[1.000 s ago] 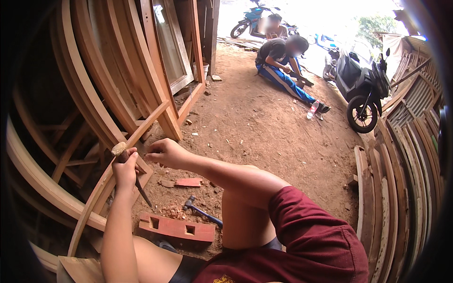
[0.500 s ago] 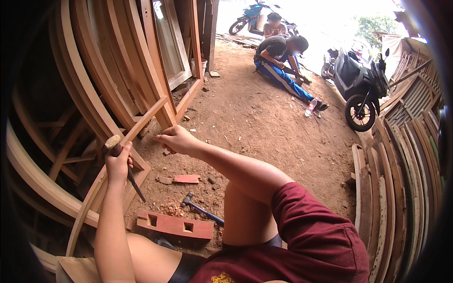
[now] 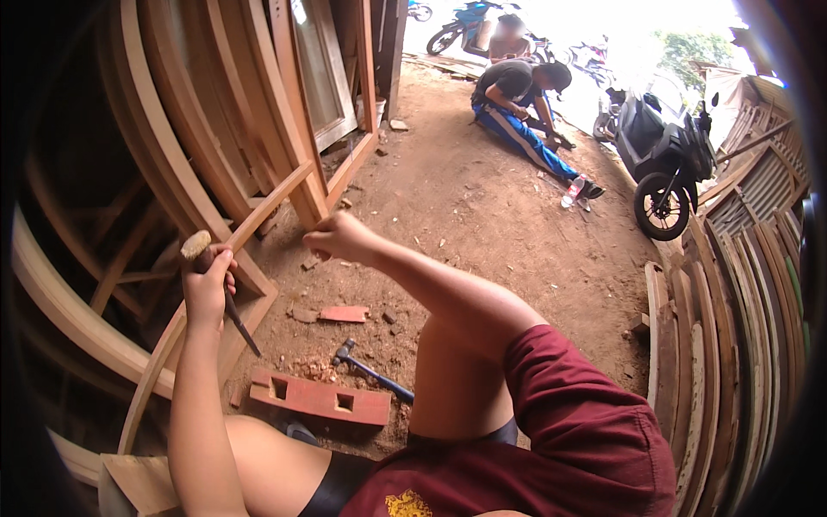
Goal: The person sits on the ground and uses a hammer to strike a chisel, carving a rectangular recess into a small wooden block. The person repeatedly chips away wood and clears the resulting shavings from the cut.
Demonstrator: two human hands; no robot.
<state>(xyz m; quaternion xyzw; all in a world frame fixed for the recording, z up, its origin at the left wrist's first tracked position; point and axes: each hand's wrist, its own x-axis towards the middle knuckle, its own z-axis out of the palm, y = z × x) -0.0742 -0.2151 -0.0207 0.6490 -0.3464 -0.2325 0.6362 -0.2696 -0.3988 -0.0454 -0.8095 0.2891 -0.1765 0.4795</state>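
My left hand (image 3: pixel 205 289) is wrapped around the handle of a chisel (image 3: pixel 244 329), its dark blade slanting down toward the ground and its worn, pale handle end sticking up. The hand sits against a thin curved wooden strip (image 3: pixel 269 205) that runs across the leaning frames. My right hand (image 3: pixel 346 239) is held out by the lower end of a frame post, with its fingers curled closed; whatever may be inside them is hidden. Below, a red-painted wooden block (image 3: pixel 312 398) with two square holes lies near my legs. Beside it rests a blue-handled hammer (image 3: pixel 379 376).
Curved wooden frames (image 3: pixel 155 198) lean at the left. A red wood scrap (image 3: pixel 345 314) and shavings lie on the dirt floor. Stacked boards (image 3: pixel 715 362) line the right side. Farther off are a seated person (image 3: pixel 512 95), another person behind, and a parked motorcycle (image 3: pixel 659 155).
The view has shifted slightly. My right hand has moved a little away from the curved strip, its fingers still curled. My left hand keeps its hold on the chisel.
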